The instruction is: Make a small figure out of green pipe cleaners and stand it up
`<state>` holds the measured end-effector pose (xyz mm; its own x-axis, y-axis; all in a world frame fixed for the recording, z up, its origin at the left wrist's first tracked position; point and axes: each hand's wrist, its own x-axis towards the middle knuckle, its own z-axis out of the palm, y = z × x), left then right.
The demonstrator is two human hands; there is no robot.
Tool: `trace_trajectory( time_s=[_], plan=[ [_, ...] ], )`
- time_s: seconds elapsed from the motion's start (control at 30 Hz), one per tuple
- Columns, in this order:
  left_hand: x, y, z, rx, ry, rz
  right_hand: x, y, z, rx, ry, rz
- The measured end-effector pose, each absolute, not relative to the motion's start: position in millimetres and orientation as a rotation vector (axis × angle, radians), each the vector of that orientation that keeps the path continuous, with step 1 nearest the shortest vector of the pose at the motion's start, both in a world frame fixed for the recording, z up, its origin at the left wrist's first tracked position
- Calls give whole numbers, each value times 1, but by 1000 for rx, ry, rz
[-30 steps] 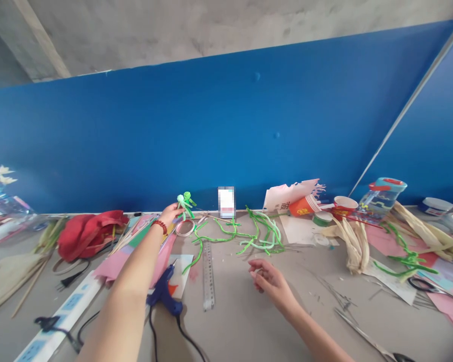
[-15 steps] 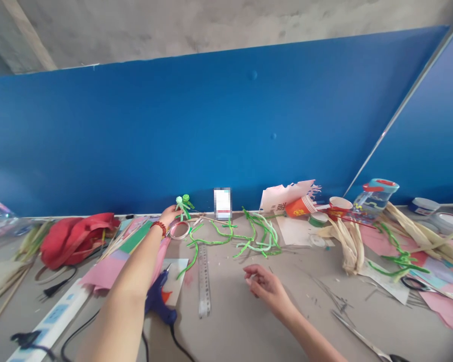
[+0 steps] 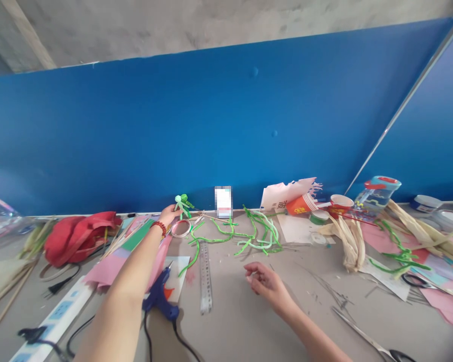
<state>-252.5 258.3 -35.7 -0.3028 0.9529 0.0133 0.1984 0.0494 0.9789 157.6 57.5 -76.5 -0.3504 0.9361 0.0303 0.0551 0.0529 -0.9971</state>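
At the back of the table, my left hand (image 3: 168, 217), with a red beaded bracelet on the wrist, has its fingers closed on a pale green pipe-cleaner figure (image 3: 180, 205). A brighter green figure (image 3: 187, 201) stands right behind it, and a roll of tape (image 3: 181, 229) lies just in front. Over the middle of the table is my right hand (image 3: 266, 282), fingers loosely bent and holding nothing. Beyond it lie several green pipe cleaners (image 3: 262, 234). A metal ruler (image 3: 206, 281) rests between my two arms.
A blue glue gun (image 3: 160, 296) with its cord lies beside my left forearm, near a white power strip (image 3: 58, 311). Scissors (image 3: 362, 334) lie at the lower right. Dried husks (image 3: 351, 246), paper cups (image 3: 302, 205) and a red bag (image 3: 77, 239) lie around. A phone (image 3: 223, 202) leans against the blue partition.
The view has shifted slightly. My left hand stays at the pale green figure, which stands close against the brighter one. My right hand has hardly moved.
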Motion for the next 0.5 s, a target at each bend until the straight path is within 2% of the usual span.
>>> trace_trajectory(
  time_s=[0.5],
  plan=[
    [-248,261,-38,1197,1677,1307,156,59,-80,-1027,-1575,1364]
  ],
)
